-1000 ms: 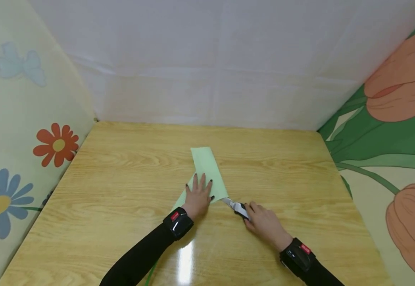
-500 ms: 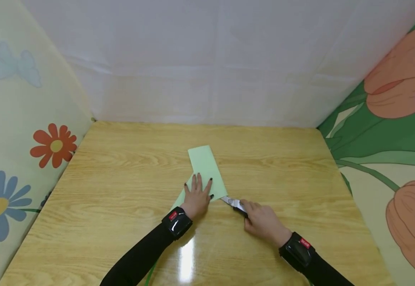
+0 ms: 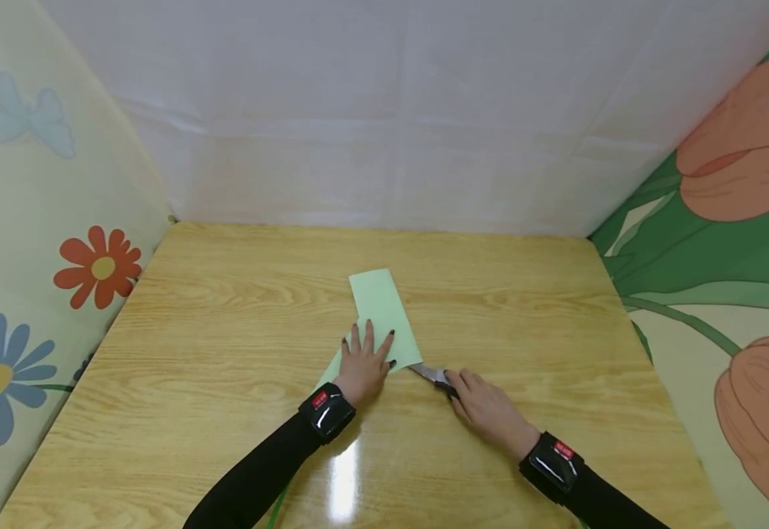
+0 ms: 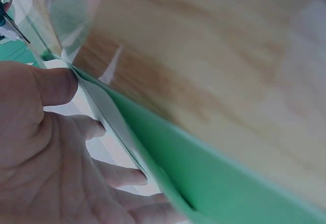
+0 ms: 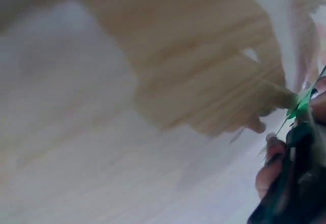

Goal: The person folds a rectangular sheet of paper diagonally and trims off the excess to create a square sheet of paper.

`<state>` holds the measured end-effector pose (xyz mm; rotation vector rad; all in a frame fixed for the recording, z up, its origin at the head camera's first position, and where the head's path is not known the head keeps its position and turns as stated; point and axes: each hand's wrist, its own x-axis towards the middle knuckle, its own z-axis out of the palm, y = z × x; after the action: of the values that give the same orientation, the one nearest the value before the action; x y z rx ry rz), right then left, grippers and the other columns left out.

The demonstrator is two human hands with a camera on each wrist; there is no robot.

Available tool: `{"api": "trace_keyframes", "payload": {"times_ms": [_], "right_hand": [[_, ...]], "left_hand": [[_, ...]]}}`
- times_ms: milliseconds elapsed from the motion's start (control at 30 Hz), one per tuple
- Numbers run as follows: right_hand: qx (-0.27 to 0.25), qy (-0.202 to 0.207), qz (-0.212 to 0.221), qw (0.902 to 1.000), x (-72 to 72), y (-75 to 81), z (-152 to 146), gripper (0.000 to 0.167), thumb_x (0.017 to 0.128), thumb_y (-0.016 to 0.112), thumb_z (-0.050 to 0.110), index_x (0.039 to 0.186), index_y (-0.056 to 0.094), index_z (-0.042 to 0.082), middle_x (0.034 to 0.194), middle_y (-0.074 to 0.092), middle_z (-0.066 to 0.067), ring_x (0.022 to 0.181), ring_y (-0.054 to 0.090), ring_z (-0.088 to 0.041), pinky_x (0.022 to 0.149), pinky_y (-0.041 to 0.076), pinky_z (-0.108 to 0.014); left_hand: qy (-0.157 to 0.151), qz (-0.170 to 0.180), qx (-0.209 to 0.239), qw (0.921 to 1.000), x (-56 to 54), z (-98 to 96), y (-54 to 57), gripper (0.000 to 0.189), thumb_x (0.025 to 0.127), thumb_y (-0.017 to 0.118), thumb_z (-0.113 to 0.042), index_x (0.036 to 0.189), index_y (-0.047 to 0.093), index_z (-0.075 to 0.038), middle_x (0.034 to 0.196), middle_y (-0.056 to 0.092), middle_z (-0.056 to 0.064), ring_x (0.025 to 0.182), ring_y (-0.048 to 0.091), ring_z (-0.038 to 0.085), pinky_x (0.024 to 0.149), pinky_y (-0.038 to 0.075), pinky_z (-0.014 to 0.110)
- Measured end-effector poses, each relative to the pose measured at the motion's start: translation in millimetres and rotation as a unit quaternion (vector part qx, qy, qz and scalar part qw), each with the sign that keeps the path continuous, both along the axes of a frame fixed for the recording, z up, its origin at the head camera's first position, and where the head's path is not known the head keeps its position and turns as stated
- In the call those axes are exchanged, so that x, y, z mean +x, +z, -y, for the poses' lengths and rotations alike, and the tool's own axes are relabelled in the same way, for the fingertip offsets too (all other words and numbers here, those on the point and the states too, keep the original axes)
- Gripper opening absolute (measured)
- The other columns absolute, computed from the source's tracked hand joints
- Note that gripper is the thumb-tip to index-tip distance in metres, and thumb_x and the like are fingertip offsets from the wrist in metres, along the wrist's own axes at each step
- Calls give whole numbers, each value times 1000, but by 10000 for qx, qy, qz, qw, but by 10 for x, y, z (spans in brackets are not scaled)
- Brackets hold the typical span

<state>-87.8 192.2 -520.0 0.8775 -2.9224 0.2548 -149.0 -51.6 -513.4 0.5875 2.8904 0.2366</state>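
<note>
A light green sheet of paper (image 3: 379,297), folded over, lies on the wooden table (image 3: 239,308). My left hand (image 3: 361,371) rests on it with fingers spread, holding it down. In the left wrist view, the paper (image 4: 168,140) shows two layers slightly apart, running past the fingertips. My right hand (image 3: 490,415) grips a utility knife (image 3: 439,378) by its dark handle. The blade points left, its tip hidden at the fold by the paper's lower right corner. The right wrist view shows the dark knife handle (image 5: 298,170) beside curled fingers.
A white cloth (image 3: 384,147) hangs behind the table's far edge. Flower-patterned panels (image 3: 14,220) stand along the left and right sides. A thin green strip (image 3: 279,505) shows by the left sleeve at the near side. Light glares off the tabletop.
The right hand has tilted the knife, so less of its handle shows. Paper and left hand sit slightly further left in the view, which has shifted a little.
</note>
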Motion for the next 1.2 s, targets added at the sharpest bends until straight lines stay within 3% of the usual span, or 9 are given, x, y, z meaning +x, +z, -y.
{"api": "trace_keyframes", "payload": {"times_ms": [200, 300, 467, 733, 900, 1000, 1200], "right_hand": [[-531, -477, 109, 9974, 38, 30, 10, 33, 80, 73, 23, 100, 58, 2, 81, 49, 0, 66, 44, -8, 54, 43, -23], [-390, -581, 75, 9975, 65, 55, 30, 33, 77, 75, 29, 92, 60, 3, 76, 52, 1, 60, 43, -6, 49, 38, -21], [71, -683, -95, 9976, 142, 64, 77, 38, 77, 74, 38, 90, 60, 5, 70, 54, 2, 51, 40, -4, 43, 31, -19], [-104, -844, -367, 9957, 178, 67, 147, 34, 76, 73, 35, 85, 56, 7, 67, 48, 5, 48, 36, -2, 39, 28, -19], [104, -961, -196, 9951, 174, 71, 144, 35, 77, 73, 37, 86, 57, 7, 67, 49, 4, 48, 36, -3, 39, 28, -20], [173, -996, -142, 9948, 185, 72, 133, 35, 77, 73, 37, 85, 56, 7, 67, 49, 3, 47, 36, -4, 39, 28, -20], [272, -886, -290, 9953, 184, 65, 121, 36, 77, 73, 37, 85, 54, 7, 66, 47, 3, 46, 35, -4, 38, 28, -20]], "left_hand": [[-43, 31, -53, 10000, -7, 18, -4, 54, 97, 48, -29, 147, 32, -15, 149, 18, 30, 133, 19, 53, 104, 26, 61], [-80, 65, -130, 9999, -8, 37, -15, 55, 98, 47, -30, 148, 31, -15, 149, 17, 30, 133, 18, 53, 104, 27, 60], [-86, -7, -44, 10000, 11, 69, -11, 54, 96, 50, -30, 145, 35, -13, 148, 21, 30, 132, 20, 53, 103, 28, 61], [-41, -158, -3, 9999, 23, 96, 16, 54, 95, 52, -31, 144, 38, -11, 146, 24, 31, 131, 23, 53, 102, 30, 61], [-83, -157, -115, 9998, 14, 99, 34, 57, 94, 53, -34, 144, 37, -11, 146, 25, 30, 131, 24, 53, 102, 31, 60], [-96, -77, -85, 9999, 4, 98, 36, 58, 94, 54, -35, 144, 37, -11, 146, 24, 30, 131, 23, 53, 101, 31, 60], [91, 439, 250, 9987, -49, 49, 60, 65, 92, 56, -39, 147, 32, -11, 147, 21, 30, 133, 12, 55, 100, 25, 68]]}}
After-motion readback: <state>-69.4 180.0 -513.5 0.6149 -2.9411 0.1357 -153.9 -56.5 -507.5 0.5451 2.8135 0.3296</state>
